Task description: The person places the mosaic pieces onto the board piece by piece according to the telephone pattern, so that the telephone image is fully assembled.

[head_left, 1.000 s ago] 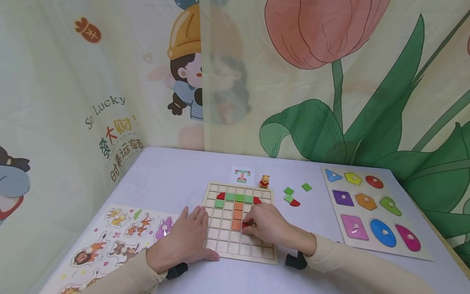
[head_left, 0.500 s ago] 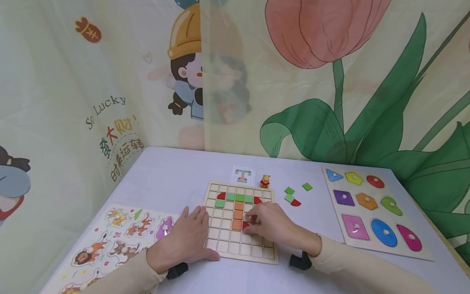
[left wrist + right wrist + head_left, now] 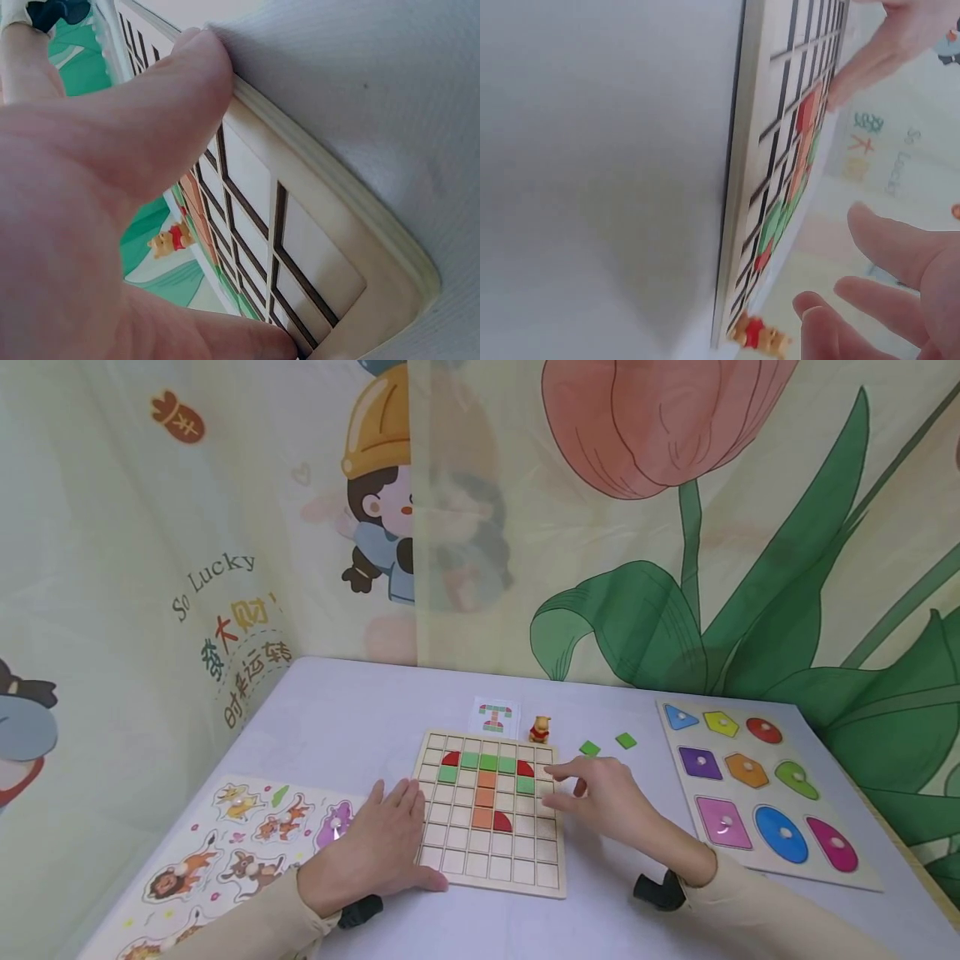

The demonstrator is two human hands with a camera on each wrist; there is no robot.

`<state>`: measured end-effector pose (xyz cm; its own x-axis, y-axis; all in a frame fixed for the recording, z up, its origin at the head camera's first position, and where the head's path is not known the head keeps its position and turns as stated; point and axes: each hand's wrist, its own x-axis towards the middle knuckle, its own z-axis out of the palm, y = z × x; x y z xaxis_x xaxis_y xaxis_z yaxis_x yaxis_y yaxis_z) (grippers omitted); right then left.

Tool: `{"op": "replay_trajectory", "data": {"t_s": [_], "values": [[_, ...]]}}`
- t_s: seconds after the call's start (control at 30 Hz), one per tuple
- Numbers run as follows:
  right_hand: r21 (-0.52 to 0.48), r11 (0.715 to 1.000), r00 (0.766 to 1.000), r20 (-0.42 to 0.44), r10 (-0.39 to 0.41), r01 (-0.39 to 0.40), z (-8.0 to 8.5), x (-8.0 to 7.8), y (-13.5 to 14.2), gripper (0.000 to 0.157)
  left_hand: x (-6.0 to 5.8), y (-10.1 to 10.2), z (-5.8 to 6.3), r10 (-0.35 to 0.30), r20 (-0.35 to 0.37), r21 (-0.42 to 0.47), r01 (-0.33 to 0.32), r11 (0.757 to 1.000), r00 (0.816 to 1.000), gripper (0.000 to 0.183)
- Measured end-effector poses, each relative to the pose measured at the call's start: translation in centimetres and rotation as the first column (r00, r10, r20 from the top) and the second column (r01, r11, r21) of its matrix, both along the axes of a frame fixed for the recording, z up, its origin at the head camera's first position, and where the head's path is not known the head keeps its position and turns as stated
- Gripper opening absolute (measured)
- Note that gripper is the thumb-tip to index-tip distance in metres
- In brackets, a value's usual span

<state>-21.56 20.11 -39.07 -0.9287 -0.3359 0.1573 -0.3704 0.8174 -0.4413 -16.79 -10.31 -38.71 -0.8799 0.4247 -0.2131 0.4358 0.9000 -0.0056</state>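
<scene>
A wooden grid board [image 3: 467,864] lies in the middle of the table. On it are several green tiles [image 3: 489,763], orange tiles [image 3: 486,797] in a column, and red quarter-round tiles, one [image 3: 502,822] beside the lowest orange tile. My left hand [image 3: 378,852] rests along the board's left edge, fingers straight, its thumb [image 3: 199,82] at the near edge. Over the board's right edge hovers my right hand [image 3: 611,797], thumb and forefinger apart with nothing between them. Beyond it lie two loose green tiles [image 3: 626,741]; the other loose pieces are hidden behind this hand.
A pattern card [image 3: 495,718] and a small bear figure [image 3: 540,729] stand behind the board. An animal puzzle [image 3: 288,793] lies at the left, partly under the left arm. At the right is a knobbed shape puzzle [image 3: 757,818].
My right hand has let go of the red quarter-round tile, which stays on the board beside the orange column. It has moved right and opened. The left hand has kept still.
</scene>
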Motion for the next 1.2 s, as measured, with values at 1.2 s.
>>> {"op": "replay_trajectory", "data": {"t_s": [1.2], "values": [[0.169,0.962,0.969,0.083,-0.231,0.215,-1.9,-3.6,6.5,0.017,0.0,0.0,0.1,0.004,0.011,0.004,-0.004,1.000,1.000,0.114]]}}
